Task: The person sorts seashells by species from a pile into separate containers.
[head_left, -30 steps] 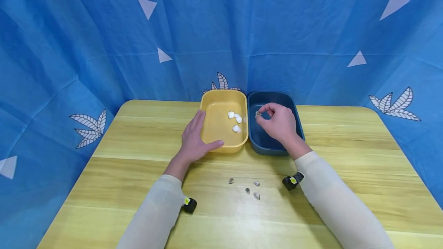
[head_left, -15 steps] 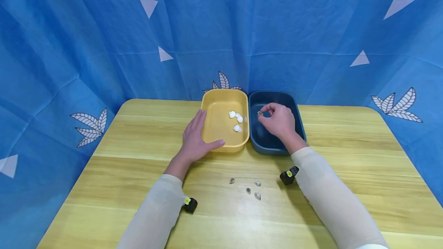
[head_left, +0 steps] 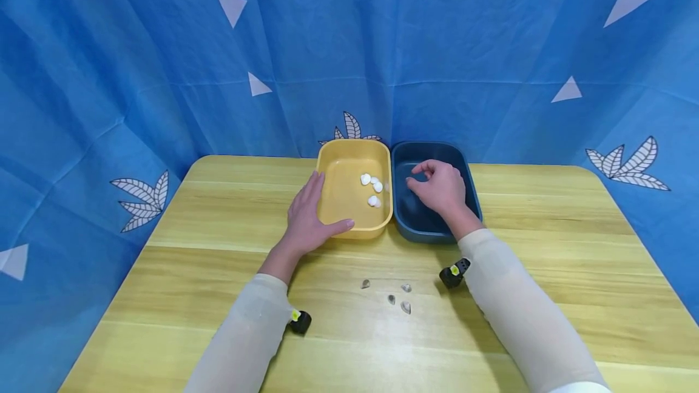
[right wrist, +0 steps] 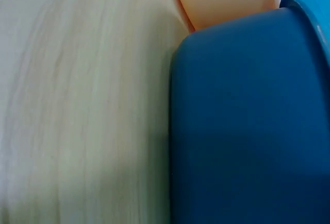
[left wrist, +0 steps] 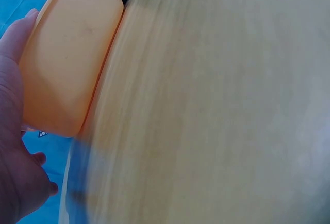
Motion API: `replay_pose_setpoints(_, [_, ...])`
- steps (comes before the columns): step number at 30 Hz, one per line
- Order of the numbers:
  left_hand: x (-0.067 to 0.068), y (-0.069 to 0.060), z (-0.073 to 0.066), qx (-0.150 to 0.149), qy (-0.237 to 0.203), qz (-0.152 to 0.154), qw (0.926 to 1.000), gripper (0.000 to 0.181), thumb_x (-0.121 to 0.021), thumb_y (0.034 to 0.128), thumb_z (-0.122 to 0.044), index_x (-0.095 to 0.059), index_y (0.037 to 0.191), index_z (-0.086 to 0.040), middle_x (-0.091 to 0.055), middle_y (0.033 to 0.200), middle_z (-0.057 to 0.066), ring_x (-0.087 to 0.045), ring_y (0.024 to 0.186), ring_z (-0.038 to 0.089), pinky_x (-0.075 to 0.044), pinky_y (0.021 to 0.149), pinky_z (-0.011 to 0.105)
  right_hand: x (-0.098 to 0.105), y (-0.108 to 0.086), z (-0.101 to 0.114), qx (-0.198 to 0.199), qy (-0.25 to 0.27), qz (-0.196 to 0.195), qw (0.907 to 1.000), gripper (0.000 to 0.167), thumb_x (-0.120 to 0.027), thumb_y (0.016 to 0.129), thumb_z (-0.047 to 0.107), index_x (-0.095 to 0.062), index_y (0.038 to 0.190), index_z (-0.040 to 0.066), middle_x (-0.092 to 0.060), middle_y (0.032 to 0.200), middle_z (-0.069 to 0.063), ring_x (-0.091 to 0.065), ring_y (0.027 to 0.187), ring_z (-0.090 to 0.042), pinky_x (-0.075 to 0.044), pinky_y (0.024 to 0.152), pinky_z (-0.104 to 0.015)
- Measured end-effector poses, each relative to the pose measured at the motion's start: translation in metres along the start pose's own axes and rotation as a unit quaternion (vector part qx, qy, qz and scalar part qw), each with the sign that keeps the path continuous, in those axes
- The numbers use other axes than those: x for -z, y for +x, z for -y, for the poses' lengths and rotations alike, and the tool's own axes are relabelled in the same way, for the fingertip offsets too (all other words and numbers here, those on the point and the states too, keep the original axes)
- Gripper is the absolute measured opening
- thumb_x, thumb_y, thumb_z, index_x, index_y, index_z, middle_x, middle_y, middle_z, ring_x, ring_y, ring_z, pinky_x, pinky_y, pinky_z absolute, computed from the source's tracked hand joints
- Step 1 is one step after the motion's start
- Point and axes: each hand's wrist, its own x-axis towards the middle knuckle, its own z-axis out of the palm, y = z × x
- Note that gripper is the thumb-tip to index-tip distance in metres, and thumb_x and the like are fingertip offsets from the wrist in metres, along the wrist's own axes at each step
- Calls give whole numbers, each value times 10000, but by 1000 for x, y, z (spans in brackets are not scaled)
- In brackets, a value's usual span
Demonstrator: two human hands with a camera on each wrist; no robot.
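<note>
"Hovering over the blue bin (head_left: 420,236) with the right hand (head_left: 438,187), thumb and forefinger parted!"

"Holding anything?"

"Apparently not: nothing visible between those fingertips. No help from the right wrist view, filled mostly with blue wall and wood."

"And over on the left?"

"Resting the left hand (head_left: 310,218) against the yellow bin (head_left: 344,193), thumb across the near rim, fingers along the outer left side. Touching, not clenching."

"Any white shells (head_left: 365,179) in there?"

"Yes, bunched toward the wall beside the blue bin."

"Now for the loose ones?"

"Out on the bare table (head_left: 180,284), on the near side of both bins: four small dark shells (head_left: 406,307), between the forearms (head_left: 246,332). Well apart from the right fingertips, back toward the body and slightly left."

"Closer to which hand?"

"Split decision! Leftmost shell nearer the left hand, farthest of the right-hand ones nearer the right. As a group, too tight to call."

"Long axis?"

"Running roughly near-to-far on the closest shell, perhaps; too small for certainty."
</note>
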Motion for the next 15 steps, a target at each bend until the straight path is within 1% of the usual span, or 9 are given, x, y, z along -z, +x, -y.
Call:
replay_pose_setpoints(5, [-1, 0, 1, -27, 7, -7, 10000, 1199, -724, 742, -711, -90, 1626, -207, -3, 1668, -63, -70, 1496, 299, -75, 1141, 603, 10, -7, 3, 0, 283, -51, 9996, 243, -766, 874, 315, -737, 988, 103, -456, 700, -58, -468, 632, -269, -328, 592, -375])
replay_pose_setpoints(10, [-1, 0, 1, -56, 19, -12, 10000, 1207, -724, 738, -716, -88, 1626, -204, -3, 1669, -58, -69, 1495, 306, -72, 1138, 612, 19, -16, 4, 126, 417, -81, 9990, 257, -773, 872, 327, -733, 987, 100, -436, 714, -56, -450, 621, -269, -330, 580, -376])
replay_pose_setpoints(15, [-2, 0, 2, -93, 0, -41, 9999, 1212, -735, 734, -710, -91, 1626, -202, -10, 1671, -46, -74, 1494, 317, -68, 1138, 613, 27, -32, 5, 408, 551, 22, 9976, 245, -778, 872, 309, -720, 973, 94, -428, 713, -63, -436, 602, -272, -339, 579, -377])
